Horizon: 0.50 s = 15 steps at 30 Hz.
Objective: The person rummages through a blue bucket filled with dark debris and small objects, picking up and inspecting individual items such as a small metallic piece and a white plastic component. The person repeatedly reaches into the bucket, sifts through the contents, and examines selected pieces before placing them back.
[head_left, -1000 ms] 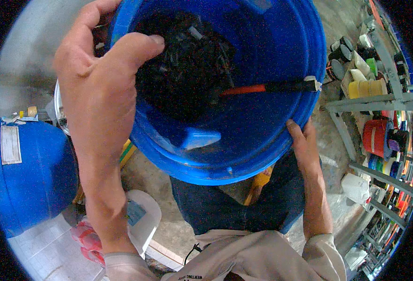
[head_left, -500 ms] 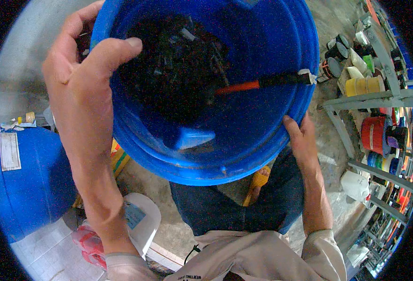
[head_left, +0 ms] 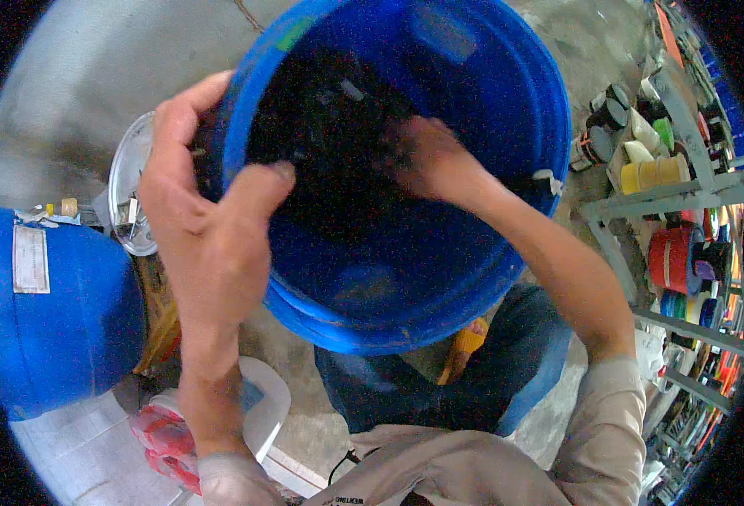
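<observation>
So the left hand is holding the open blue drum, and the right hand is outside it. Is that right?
Not quite: the head view shows the right hand inside the open blue drum, at the dark scraps. The left hand does hold the drum.

The left forearm [head_left: 207,396] rises steeply; the left grip [head_left: 216,223] is clasped, thumb opposing curled fingers. The right forearm [head_left: 549,244] slants inward to the right grip [head_left: 435,164], blurred, palm down, fingertips too dark to read.
</observation>
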Each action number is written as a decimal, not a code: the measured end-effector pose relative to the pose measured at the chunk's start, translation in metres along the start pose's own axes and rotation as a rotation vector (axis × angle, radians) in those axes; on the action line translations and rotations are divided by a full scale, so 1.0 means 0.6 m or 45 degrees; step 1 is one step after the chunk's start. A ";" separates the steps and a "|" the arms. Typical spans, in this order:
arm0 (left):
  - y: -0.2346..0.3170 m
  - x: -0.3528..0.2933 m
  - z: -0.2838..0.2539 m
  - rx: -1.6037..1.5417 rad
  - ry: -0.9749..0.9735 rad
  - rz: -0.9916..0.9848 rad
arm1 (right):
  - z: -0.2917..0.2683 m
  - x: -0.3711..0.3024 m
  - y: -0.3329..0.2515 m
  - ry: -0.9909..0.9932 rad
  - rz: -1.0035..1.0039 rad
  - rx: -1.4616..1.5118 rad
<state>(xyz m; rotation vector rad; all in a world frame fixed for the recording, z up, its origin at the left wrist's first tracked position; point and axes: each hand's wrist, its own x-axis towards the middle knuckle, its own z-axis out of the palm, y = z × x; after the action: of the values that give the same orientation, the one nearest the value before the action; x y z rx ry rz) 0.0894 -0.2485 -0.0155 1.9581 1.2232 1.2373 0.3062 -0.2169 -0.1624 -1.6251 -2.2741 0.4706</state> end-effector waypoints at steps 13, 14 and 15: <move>0.007 -0.062 0.020 0.116 -0.019 0.054 | 0.306 0.228 0.239 -0.056 0.528 -0.125; 0.010 -0.063 0.019 0.138 -0.022 0.043 | 0.311 0.229 0.234 -0.044 0.520 -0.113; 0.009 -0.062 0.019 0.125 -0.019 0.040 | 0.312 0.233 0.232 -0.015 0.503 -0.086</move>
<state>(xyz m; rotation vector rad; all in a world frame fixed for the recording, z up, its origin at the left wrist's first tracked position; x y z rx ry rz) 0.0952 -0.2835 -0.0325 2.0604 1.2728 1.1967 0.3007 -0.0584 -0.3831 -2.1206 -1.9944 0.4973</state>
